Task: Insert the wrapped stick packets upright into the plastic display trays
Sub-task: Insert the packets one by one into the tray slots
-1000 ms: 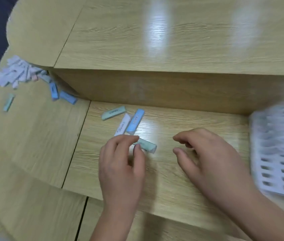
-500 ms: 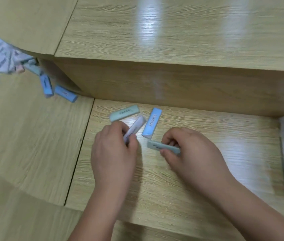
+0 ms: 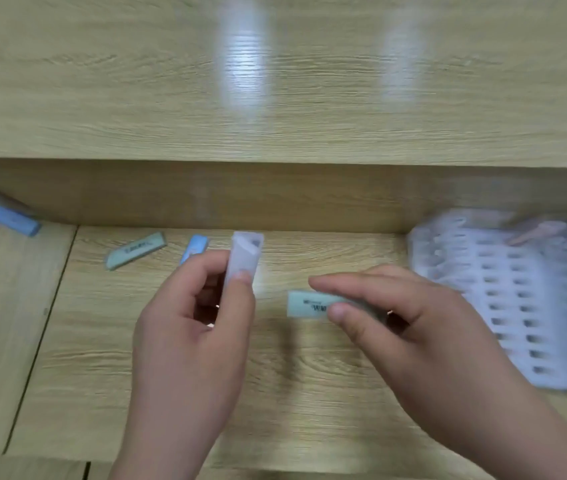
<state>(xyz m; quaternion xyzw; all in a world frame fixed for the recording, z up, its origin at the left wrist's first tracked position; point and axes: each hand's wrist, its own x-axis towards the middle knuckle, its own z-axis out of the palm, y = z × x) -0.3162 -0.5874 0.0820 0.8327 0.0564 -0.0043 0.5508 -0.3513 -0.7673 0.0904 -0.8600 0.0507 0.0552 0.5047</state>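
A person's left hand point(image 3: 188, 341) grips a white wrapped stick packet point(image 3: 244, 258) between thumb and curled fingers, holding it nearly upright above the wood-grain tabletop point(image 3: 310, 403), its folded top end pointing away from the camera. The right hand point(image 3: 424, 334) pinches a pale green packet point(image 3: 310, 304) by one end, thumb in front and fingers over the top, so that the packet lies roughly level with its printed face toward the camera and its free end pointing at the left hand. The two held packets are near each other but apart.

The white plastic display tray point(image 3: 517, 306) sits on the tabletop at the right, just beyond the right hand, its rows of slots blurred by motion. A pinkish piece point(image 3: 535, 232) lies at its far edge, too smeared to identify.

A second green packet point(image 3: 136, 249) lies flat on the tabletop to the left. Beside it lies a blue packet point(image 3: 195, 247), partly hidden behind the left hand's fingers. Two more blue packets point(image 3: 15, 221) rest at the far left, against the foot of a raised wooden ledge point(image 3: 275, 81) that runs across the back.
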